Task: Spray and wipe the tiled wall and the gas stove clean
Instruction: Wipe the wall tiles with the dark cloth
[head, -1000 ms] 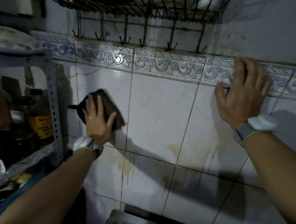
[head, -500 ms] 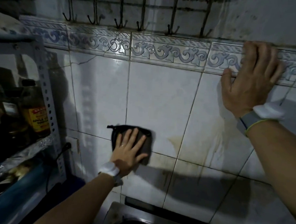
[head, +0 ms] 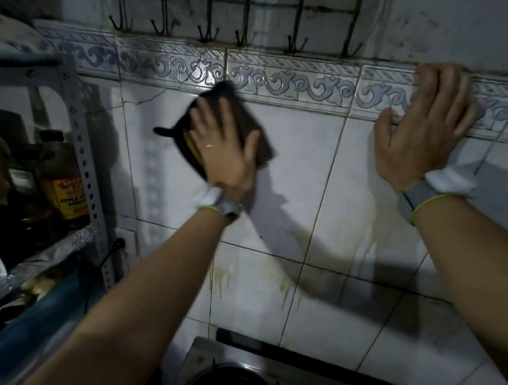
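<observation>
White tiled wall (head: 293, 171) has brown drips (head: 222, 277) low down, just above the gas stove (head: 202, 358). Right hand (head: 422, 129) lies flat and wide on the patterned strip (head: 290, 83). Left hand (head: 222, 148), fingers spread, presses the dark cloth (head: 249, 114), which has jumped from the lower tiles up to that strip. It looks blurry, so maybe mid-swipe. The drips wait.

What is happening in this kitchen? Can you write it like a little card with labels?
Place: tiled wall above a gas stove
Left hand: flat on a dark cloth, pressing it to the wall just under the blue patterned border
Right hand: open, resting on the border, holding nothing
Dirt: yellowish drip stains on the lower tiles
Stove: only its back part shows, at the bottom
Beside: metal shelf with a vinegar bottle, on the left
Above: a row of hooks
</observation>
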Available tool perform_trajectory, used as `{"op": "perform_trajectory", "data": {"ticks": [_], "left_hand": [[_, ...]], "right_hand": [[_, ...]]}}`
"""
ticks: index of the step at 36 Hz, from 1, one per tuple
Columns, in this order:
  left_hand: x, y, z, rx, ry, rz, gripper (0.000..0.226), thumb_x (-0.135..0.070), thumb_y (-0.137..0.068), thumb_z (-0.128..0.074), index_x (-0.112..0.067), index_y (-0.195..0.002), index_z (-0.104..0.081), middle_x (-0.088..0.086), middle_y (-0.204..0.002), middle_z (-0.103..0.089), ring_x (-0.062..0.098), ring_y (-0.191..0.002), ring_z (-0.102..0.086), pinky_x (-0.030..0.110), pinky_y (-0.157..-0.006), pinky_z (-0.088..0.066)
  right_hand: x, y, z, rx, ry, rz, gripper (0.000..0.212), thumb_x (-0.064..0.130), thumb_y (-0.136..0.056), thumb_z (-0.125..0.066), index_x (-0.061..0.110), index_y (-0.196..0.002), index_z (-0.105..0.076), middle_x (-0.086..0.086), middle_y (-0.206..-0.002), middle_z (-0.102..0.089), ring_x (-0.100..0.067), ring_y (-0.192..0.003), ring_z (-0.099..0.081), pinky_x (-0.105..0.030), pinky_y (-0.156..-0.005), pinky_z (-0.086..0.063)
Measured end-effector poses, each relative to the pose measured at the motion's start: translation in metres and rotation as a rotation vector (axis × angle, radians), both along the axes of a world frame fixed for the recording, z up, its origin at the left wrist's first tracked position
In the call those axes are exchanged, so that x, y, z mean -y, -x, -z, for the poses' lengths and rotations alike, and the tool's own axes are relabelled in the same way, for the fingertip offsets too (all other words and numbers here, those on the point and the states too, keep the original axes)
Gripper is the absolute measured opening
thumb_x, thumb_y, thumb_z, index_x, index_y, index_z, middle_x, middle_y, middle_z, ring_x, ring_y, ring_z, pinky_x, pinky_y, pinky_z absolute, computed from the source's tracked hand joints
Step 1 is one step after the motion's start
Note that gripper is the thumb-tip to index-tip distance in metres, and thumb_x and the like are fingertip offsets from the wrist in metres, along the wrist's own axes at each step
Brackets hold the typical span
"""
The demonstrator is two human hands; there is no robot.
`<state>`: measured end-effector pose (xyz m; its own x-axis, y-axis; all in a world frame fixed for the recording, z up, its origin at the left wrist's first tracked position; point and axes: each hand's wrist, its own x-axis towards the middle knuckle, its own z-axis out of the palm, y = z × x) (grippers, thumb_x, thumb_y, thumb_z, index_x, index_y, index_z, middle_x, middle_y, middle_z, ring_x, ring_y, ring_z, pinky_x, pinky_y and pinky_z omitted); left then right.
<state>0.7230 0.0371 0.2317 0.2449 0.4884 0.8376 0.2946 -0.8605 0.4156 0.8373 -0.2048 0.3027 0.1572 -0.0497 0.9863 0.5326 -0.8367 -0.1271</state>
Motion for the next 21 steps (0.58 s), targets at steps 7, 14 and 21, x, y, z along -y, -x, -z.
{"op": "perform_trajectory", "data": {"ticks": [7,14,21], "left_hand": [[0.068,-0.023,0.115,-0.245,-0.338,0.200,0.072,-0.051,-0.097,-0.041,-0.021,-0.157,-0.015,0.016,-0.164,-0.004,0.039,-0.149,-0.002,0.052,-0.118,-0.007],[-0.016,0.046,0.256,-0.556,-0.323,0.255,0.060,-0.054,-0.102,-0.026,-0.023,-0.152,-0.022,0.005,-0.165,0.015,0.039,-0.143,-0.018,0.058,-0.107,-0.025],[-0.059,0.069,0.178,-0.266,0.342,-0.009,0.081,-0.060,-0.097,-0.025,-0.009,-0.157,-0.006,0.022,-0.163,0.003,0.041,-0.149,-0.003,0.060,-0.119,-0.010]], "right_hand": [[-0.002,0.005,0.001,-0.021,-0.016,0.014,0.065,0.047,-0.085,-0.049,0.020,-0.144,-0.039,-0.005,-0.154,-0.035,-0.026,-0.146,-0.026,-0.043,-0.114,-0.018],[-0.002,0.006,0.000,-0.028,-0.017,0.029,0.067,0.048,-0.085,-0.048,0.021,-0.145,-0.038,-0.003,-0.155,-0.034,-0.025,-0.147,-0.025,-0.043,-0.116,-0.018],[-0.006,0.009,0.001,-0.046,-0.037,0.045,0.069,0.049,-0.085,-0.047,0.021,-0.147,-0.037,-0.003,-0.156,-0.032,-0.024,-0.148,-0.024,-0.043,-0.117,-0.016]]}}
